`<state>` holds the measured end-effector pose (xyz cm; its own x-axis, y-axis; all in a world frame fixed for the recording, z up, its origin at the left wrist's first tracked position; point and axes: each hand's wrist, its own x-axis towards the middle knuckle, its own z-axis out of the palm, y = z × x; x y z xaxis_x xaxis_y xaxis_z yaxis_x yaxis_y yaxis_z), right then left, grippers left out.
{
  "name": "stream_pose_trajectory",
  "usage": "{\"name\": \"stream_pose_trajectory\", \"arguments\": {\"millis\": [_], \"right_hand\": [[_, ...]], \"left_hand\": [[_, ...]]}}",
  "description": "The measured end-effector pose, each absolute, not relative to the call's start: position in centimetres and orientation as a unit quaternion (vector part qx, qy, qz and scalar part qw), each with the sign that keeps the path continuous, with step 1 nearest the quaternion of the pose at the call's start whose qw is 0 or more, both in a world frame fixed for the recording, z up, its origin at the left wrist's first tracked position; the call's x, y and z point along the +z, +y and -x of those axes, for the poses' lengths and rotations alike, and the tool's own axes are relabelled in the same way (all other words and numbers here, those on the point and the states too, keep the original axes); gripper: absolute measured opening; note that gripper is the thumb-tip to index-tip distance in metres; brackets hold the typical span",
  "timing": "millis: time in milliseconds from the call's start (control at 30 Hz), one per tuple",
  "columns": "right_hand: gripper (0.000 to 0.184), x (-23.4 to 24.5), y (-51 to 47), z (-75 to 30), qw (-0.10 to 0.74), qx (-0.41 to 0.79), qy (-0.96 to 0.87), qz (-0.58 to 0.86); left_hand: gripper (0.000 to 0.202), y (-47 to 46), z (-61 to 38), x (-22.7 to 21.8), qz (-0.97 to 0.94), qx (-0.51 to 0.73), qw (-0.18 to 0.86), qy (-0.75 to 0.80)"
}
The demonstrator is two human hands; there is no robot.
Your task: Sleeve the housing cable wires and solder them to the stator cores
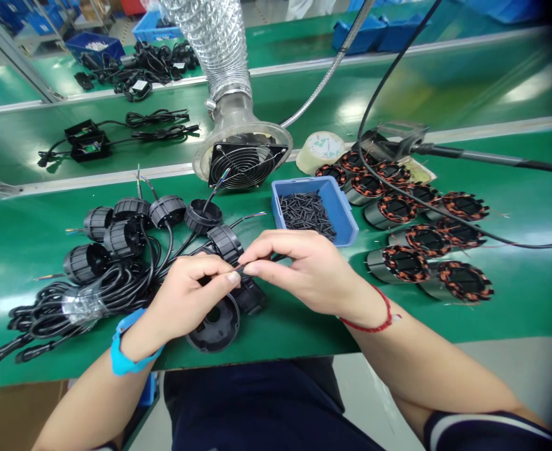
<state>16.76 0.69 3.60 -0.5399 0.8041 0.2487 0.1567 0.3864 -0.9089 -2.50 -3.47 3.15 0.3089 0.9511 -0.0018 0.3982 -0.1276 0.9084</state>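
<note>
My left hand point(195, 288) and my right hand point(299, 266) meet fingertip to fingertip over the bench. Both pinch a thin dark wire-like piece point(239, 268) whose kind is mostly hidden by the fingers. A dark length also shows inside the curl of my right hand. Below the hands a black round plastic cap point(217, 326) lies with its inner face up, partly covered by my left hand. More black caps with cables point(222, 241) stand just behind. Beyond my right hand is a blue bin point(344, 219) with many short black tubes point(305, 213).
Bundled black cables point(111, 291) lie at left. Copper-wound motor stators point(463, 279) stand at right, near a soldering iron point(468, 152) and its looping cord. A fan point(246, 164) under a foil duct point(210, 44) hangs at the back. A tape roll point(322, 150) sits beside it.
</note>
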Motion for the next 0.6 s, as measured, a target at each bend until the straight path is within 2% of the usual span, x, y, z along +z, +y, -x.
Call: {"name": "stream_pose_trajectory", "arguments": {"millis": [200, 600], "right_hand": [[0.009, 3.55, 0.89, -16.75, 0.365, 0.550, -0.663, 0.353], [0.010, 3.45, 0.87, -16.54, 0.359, 0.524, -0.692, 0.344]], "left_hand": [[0.029, -3.44, 2.54, 3.14, -0.686, 0.320, 0.435, 0.488], [0.029, -3.46, 2.58, 3.21, -0.691, 0.316, 0.437, 0.482]]}}
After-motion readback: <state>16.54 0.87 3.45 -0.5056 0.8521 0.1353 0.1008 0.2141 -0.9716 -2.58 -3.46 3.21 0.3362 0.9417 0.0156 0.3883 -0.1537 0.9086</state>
